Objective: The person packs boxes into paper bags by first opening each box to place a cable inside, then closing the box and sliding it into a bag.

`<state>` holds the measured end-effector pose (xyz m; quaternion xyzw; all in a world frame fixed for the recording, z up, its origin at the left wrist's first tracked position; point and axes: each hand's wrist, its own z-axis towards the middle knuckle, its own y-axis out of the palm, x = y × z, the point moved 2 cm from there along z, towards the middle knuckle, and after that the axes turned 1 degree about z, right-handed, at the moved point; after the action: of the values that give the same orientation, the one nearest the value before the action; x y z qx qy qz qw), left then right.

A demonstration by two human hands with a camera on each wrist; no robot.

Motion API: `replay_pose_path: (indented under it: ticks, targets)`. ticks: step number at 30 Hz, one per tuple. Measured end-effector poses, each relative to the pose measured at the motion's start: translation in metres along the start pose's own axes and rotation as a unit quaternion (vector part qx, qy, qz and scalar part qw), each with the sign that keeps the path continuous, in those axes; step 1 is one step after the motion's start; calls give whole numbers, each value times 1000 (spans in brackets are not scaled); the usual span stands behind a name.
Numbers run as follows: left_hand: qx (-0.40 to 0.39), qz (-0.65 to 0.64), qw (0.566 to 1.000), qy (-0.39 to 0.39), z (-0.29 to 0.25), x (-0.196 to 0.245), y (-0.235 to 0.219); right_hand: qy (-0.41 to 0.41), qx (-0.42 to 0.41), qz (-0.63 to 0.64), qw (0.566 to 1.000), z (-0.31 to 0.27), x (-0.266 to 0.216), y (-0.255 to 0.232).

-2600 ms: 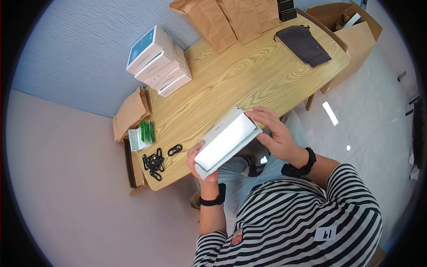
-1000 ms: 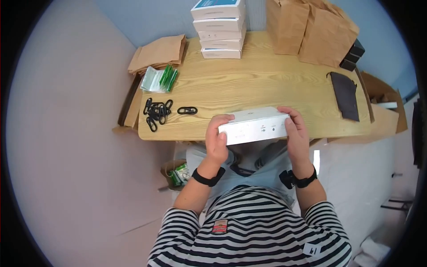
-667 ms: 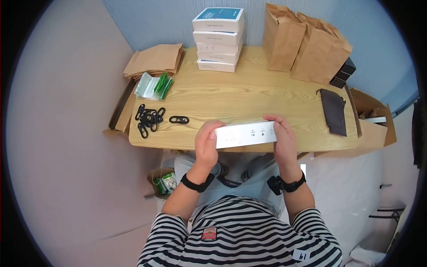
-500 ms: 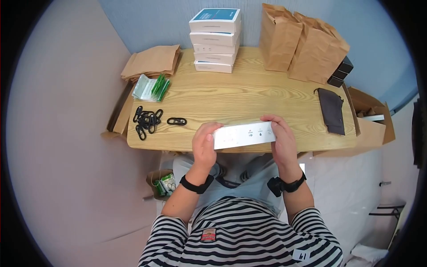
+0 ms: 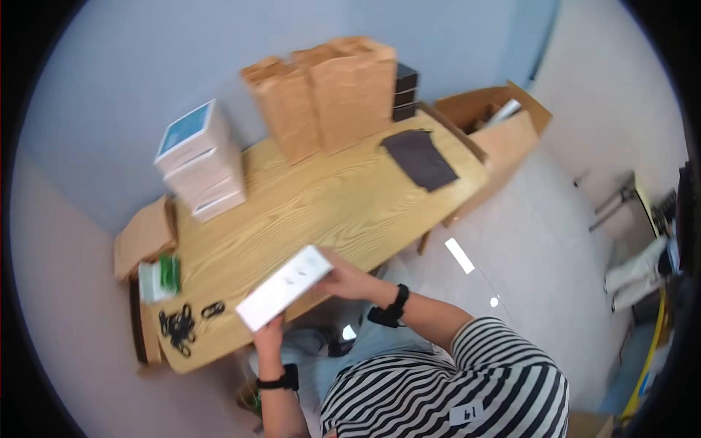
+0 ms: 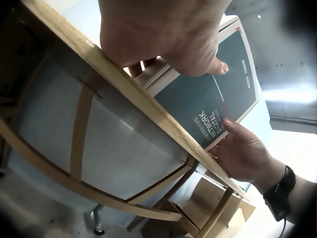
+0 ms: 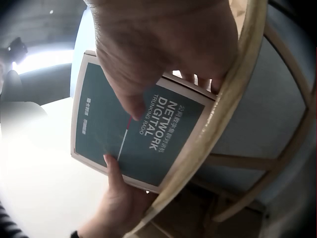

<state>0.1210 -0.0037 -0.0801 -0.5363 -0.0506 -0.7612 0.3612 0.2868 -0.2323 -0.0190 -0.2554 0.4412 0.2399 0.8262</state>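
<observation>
Both hands hold a white radio box (image 5: pixel 283 290) over the near edge of the wooden table. In the head view its narrow white side with small printed icons faces up. Both wrist views show its teal face, lettered "NETWORK DIGITAL TRUNKING RADIO". My left hand (image 5: pixel 269 334) grips one end, the thumb lying on the teal face in the left wrist view. At the opposite end my right hand (image 5: pixel 343 277) grips the box, its thumb (image 7: pixel 132 106) pressed on that same face. The fingers behind the box are mostly hidden.
A stack of similar white boxes (image 5: pixel 201 164) stands at the back left of the table (image 5: pixel 292 212). Brown paper bags (image 5: pixel 350 95), black boxes (image 5: pixel 405 93) and a dark pouch (image 5: pixel 420 159) lie further right. Black looped cords (image 5: pixel 177 328) and green packets (image 5: pixel 168 274) sit at the left.
The head view has swung round, so the table appears slanted. Since the oldest frame the box has been turned, its icon-printed side now facing up. Both hands kept hold of it.
</observation>
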Motion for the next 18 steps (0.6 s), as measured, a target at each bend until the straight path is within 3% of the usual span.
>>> replay_pose_path:
  ticks: [1,2,5,7,8,10,12,14,16,18]
  targets:
    - [-65,-43,996,-34,-4,-16,-7,53,-11,-5,999,1,-9,-5]
    - [-39,19,999,-12,3,7,-10,103,-26,-4,994,3,-17,-8]
    - [-10,14,1000,-2,15,11,-12,103,-19,-18,994,0,-28,-14]
    - [-1,-101,995,-14,30,21,-12,128,12,-13,992,-1,-19,-16]
    - [3,-98,995,-18,34,22,-12,151,37,-8,988,1,-14,-17]
    - [-5,-57,993,-105,42,19,-20,212,97,27,972,9,-11,-25]
    - [34,125,987,-90,47,27,-18,252,131,-9,959,18,3,-35]
    - [62,198,978,-3,49,26,-12,284,153,-51,945,31,10,-50]
    - [30,267,963,1,52,39,-9,311,175,-81,931,43,24,-64]
    - [42,251,967,1,53,46,-10,304,162,-52,937,50,64,-84]
